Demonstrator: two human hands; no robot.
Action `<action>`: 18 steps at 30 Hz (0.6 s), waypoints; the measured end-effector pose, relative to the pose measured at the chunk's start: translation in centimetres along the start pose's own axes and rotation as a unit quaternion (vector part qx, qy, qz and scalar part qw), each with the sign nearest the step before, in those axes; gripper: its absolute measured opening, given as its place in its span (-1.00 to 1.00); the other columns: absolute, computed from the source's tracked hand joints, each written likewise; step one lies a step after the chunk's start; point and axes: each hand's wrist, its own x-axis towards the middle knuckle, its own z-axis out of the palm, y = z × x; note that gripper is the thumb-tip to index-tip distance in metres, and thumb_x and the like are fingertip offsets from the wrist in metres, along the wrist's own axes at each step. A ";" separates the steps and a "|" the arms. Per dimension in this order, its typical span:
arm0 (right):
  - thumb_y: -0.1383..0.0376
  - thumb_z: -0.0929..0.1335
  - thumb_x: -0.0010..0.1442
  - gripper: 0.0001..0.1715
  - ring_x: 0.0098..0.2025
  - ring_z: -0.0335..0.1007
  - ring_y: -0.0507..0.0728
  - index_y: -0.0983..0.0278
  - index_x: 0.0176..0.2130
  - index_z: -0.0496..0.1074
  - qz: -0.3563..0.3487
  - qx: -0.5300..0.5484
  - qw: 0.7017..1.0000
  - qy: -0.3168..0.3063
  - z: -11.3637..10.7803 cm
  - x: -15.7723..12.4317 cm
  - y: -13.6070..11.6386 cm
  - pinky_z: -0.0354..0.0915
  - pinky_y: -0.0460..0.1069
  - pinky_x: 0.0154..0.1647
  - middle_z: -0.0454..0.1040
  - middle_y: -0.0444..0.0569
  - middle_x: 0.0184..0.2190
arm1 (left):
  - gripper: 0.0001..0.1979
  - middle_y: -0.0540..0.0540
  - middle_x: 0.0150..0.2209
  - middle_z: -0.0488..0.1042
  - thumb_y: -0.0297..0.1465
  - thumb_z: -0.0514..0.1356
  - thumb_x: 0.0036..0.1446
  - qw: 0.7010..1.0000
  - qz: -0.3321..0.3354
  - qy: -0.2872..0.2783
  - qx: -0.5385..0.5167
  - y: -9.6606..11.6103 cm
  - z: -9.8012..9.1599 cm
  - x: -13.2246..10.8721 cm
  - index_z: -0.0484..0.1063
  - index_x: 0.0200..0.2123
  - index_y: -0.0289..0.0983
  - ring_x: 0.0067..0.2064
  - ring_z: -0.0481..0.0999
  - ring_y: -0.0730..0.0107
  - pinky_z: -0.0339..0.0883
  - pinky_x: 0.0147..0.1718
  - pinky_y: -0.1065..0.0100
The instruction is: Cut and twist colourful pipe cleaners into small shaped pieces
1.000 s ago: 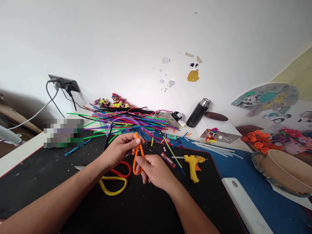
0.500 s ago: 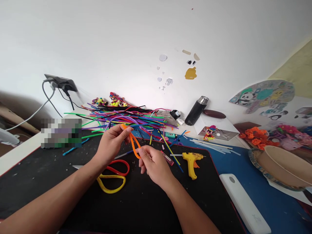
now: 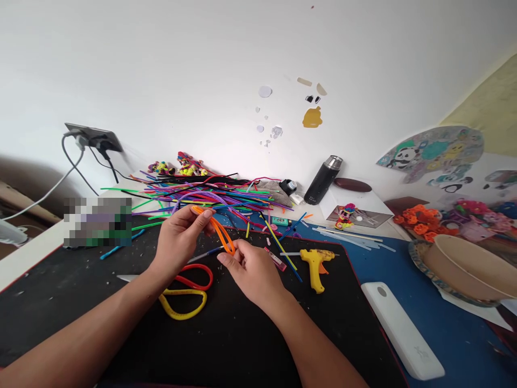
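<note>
An orange pipe cleaner (image 3: 220, 229), bent into a narrow loop, stretches between my two hands above the black mat. My left hand (image 3: 180, 231) pinches its upper left end between thumb and fingers. At the lower right end, the fingers of my right hand (image 3: 252, 264) are closed around the loop; its very tip is partly hidden. Below my left wrist lie scissors with one red handle and one yellow handle (image 3: 186, 307), their blade partly covered by the forearm. A pen (image 3: 205, 254) lies behind the hands.
Many coloured pipe cleaners (image 3: 210, 194) are heaped along the wall. To the right lie a yellow glue gun (image 3: 317, 267), glue sticks (image 3: 351, 237) and a long white case (image 3: 404, 331). A black flask (image 3: 323, 180) stands behind; a beige bowl (image 3: 476, 264) sits far right.
The orange loop looks narrower, its strands closer together. My right hand has shifted slightly, its thumb now lower on the loop. The whole view has moved a little.
</note>
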 end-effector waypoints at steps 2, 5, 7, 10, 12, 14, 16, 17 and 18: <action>-0.09 0.38 0.40 -0.57 -0.48 0.38 0.04 0.21 -0.16 0.52 0.006 0.038 0.999 -0.012 -0.1 0.0 0.0 0.12 -0.07 -0.43 0.44 -0.18 -0.49 | -0.77 0.01 -0.51 0.53 -0.25 0.33 0.25 1.000 0.004 0.005 -0.001 -0.1 -0.1 0.0 0.52 -0.41 -0.23 -0.45 0.50 0.39 0.41 -0.36 0.38; -0.13 0.34 0.42 -0.52 -0.48 0.41 0.04 0.21 -0.12 0.53 0.012 0.079 0.997 -0.020 0.0 0.0 0.3 0.16 -0.08 -0.43 0.45 -0.17 -0.48 | -0.78 0.02 -0.51 0.53 -0.26 0.33 0.26 1.000 0.006 0.005 -0.002 -0.1 -0.1 -0.1 0.52 -0.40 -0.22 -0.46 0.50 0.39 0.41 -0.36 0.38; -0.13 0.34 0.43 -0.52 -0.48 0.42 0.04 0.21 -0.12 0.53 0.019 0.089 0.996 -0.017 0.1 0.0 0.5 0.19 -0.08 -0.43 0.47 -0.15 -0.46 | -0.79 0.01 -0.51 0.53 -0.26 0.34 0.25 1.000 0.009 0.003 0.001 0.1 0.0 -0.1 0.53 -0.40 -0.23 -0.47 0.50 0.39 0.41 -0.36 0.37; -0.10 0.33 0.44 -0.54 -0.48 0.43 0.05 0.21 -0.14 0.54 0.026 0.074 0.997 -0.011 0.1 0.0 0.5 0.19 -0.08 -0.42 0.50 -0.14 -0.46 | -0.78 0.00 -0.52 0.53 -0.25 0.34 0.24 1.000 0.011 0.002 0.006 0.4 0.2 -0.1 0.53 -0.40 -0.23 -0.48 0.51 0.37 0.42 -0.38 0.36; -0.08 0.34 0.44 -0.55 -0.48 0.44 0.05 0.22 -0.16 0.55 0.023 0.049 0.999 -0.008 0.1 0.1 0.3 0.19 -0.07 -0.42 0.51 -0.13 -0.47 | -0.77 0.00 -0.53 0.53 -0.25 0.34 0.23 1.000 0.009 0.003 0.007 0.5 0.3 -0.1 0.52 -0.42 -0.24 -0.48 0.51 0.37 0.43 -0.38 0.36; -0.05 0.34 0.45 -0.58 -0.47 0.45 0.06 0.22 -0.16 0.55 0.020 0.023 0.999 -0.008 0.0 0.0 0.1 0.18 -0.07 -0.41 0.53 -0.12 -0.46 | -0.76 0.00 -0.53 0.53 -0.25 0.34 0.22 1.000 0.006 0.002 0.006 0.6 0.3 -0.1 0.51 -0.44 -0.24 -0.49 0.51 0.37 0.43 -0.39 0.36; -0.03 0.35 0.46 -0.60 -0.49 0.45 0.05 0.22 -0.15 0.55 0.021 0.009 1.000 -0.011 -0.1 0.0 0.0 0.18 -0.07 -0.40 0.54 -0.11 -0.46 | -0.77 0.00 -0.53 0.53 -0.25 0.35 0.21 1.000 0.004 -0.001 0.001 0.5 0.2 -0.1 0.51 -0.44 -0.24 -0.49 0.51 0.37 0.43 -0.39 0.36; -0.03 0.34 0.46 -0.60 -0.50 0.44 0.05 0.22 -0.16 0.55 0.023 0.005 1.000 -0.012 -0.1 0.0 0.1 0.18 -0.07 -0.41 0.55 -0.11 -0.46 | -0.77 0.00 -0.53 0.53 -0.25 0.35 0.21 1.000 0.003 -0.003 -0.002 0.5 0.2 -0.1 0.51 -0.44 -0.24 -0.49 0.51 0.37 0.43 -0.39 0.36; -0.03 0.33 0.47 -0.59 -0.51 0.44 0.05 0.22 -0.17 0.55 0.022 0.005 1.000 -0.013 -0.1 0.1 0.1 0.18 -0.07 -0.41 0.55 -0.11 -0.47 | -0.77 -0.01 -0.53 0.54 -0.25 0.35 0.21 1.000 0.001 -0.004 -0.005 0.4 0.2 -0.1 0.51 -0.44 -0.24 -0.49 0.51 0.37 0.43 -0.39 0.36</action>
